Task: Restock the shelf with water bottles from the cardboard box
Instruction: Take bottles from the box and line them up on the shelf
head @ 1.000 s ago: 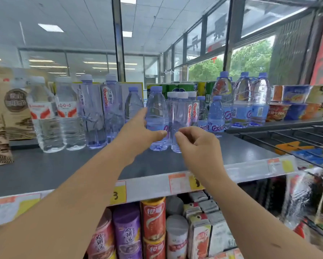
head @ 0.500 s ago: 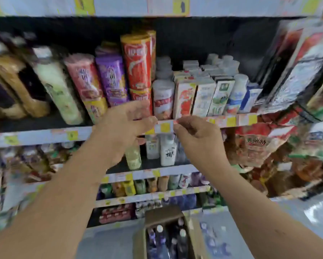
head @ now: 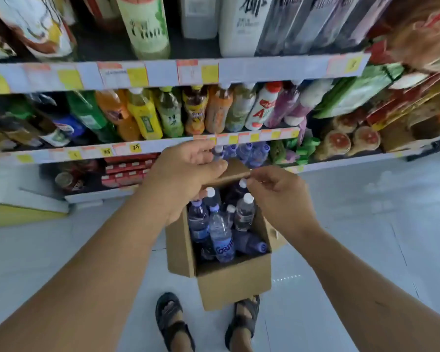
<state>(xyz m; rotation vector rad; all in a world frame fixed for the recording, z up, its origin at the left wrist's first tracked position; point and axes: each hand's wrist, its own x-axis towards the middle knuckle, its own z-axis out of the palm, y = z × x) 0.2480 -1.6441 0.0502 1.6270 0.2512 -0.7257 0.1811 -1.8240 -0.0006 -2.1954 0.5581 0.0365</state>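
Observation:
An open cardboard box (head: 235, 283) stands on the floor in front of my feet. Several water bottles (head: 220, 236) fill it, most upright with white or purple caps, one lying on its side at the right. My left hand (head: 186, 174) hovers over the box's far left corner, fingers loosely bent, holding nothing. Above the far right side is my right hand (head: 277, 193), fingers loosely curled and empty. The rear flap (head: 235, 171) shows between the two hands. More purple-capped water bottles (head: 252, 153) lie on the lowest shelf behind it.
The shelving unit's price rails (head: 163, 72) cross the top, carrying coloured drink bottles (head: 168, 115), red cartons (head: 127, 171) and snack packets (head: 353, 92). My sandalled feet (head: 172, 318) stand on either side of the box on pale floor tiles (head: 366, 237).
The view has swung down from the top shelf of water bottles, past the middle shelves, to the box on the floor. Both hands kept their empty pose and now hang over the box.

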